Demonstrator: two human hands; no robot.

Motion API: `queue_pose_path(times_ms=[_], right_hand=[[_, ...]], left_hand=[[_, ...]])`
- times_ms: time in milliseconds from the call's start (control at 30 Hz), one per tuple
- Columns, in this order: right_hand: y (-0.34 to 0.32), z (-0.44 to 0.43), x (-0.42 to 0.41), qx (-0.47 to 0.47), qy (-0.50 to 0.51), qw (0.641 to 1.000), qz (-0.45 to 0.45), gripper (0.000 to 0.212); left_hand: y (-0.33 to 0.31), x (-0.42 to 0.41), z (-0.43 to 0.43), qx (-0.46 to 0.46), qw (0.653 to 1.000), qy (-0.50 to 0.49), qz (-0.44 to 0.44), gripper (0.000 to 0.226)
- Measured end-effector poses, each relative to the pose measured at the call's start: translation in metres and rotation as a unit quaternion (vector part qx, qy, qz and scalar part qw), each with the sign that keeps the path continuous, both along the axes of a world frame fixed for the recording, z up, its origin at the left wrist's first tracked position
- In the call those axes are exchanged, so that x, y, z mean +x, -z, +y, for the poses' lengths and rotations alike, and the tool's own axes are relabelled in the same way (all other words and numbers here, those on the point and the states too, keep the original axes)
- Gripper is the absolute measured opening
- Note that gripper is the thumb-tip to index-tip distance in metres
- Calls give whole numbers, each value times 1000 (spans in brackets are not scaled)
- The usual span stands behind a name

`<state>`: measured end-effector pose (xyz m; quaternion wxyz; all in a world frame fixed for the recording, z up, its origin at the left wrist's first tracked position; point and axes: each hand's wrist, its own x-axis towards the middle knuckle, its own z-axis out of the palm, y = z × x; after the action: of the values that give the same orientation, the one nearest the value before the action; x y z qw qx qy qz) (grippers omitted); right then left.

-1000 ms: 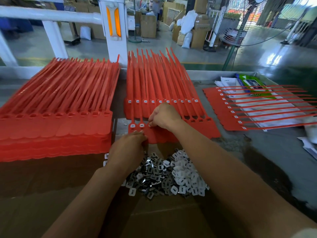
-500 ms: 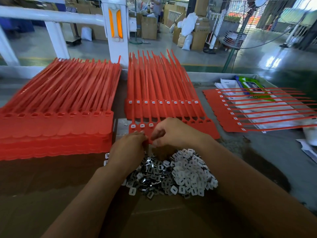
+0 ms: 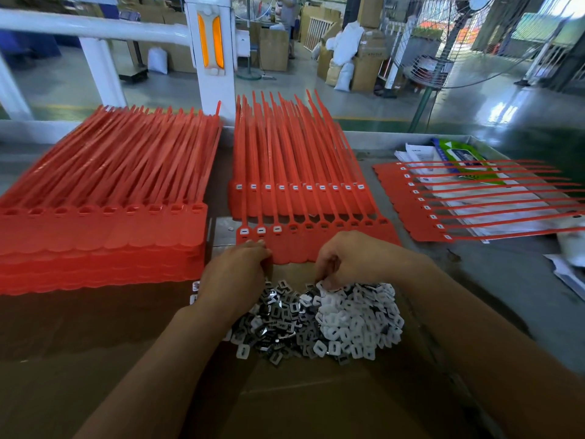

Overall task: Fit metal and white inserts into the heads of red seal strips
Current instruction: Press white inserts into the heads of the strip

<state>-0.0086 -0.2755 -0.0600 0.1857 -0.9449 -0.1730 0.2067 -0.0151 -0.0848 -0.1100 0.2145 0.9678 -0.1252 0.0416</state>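
Head view: front strip sheet [image 3: 291, 248] has three heads filled, seven empty; left hand [image 3: 234, 274] grips it, right hand [image 3: 357, 258] pinches white inserts [image 3: 357, 318].

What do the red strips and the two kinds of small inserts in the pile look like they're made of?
Red seal strips: likely moulded plastic, uniform colour, thin bending tails. Dark inserts: seemingly metal, mirror-like glints. White inserts: probably plastic, opaque, matte.
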Motion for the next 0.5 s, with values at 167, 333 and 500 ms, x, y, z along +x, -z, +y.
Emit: queue_pose_path(times_ms=[167,333,500], right_hand=[[4,2,0,-16,-9,1000,4,14],[1,-1,-3,50,20,998,-20,19],[3,-5,1,96,42,993,-49,26]], left_hand=[[0,0,1,2,1000,2,2,45],[0,0,1,3,1000,4,2,46],[0,0,1,1,1000,2,0,46]])
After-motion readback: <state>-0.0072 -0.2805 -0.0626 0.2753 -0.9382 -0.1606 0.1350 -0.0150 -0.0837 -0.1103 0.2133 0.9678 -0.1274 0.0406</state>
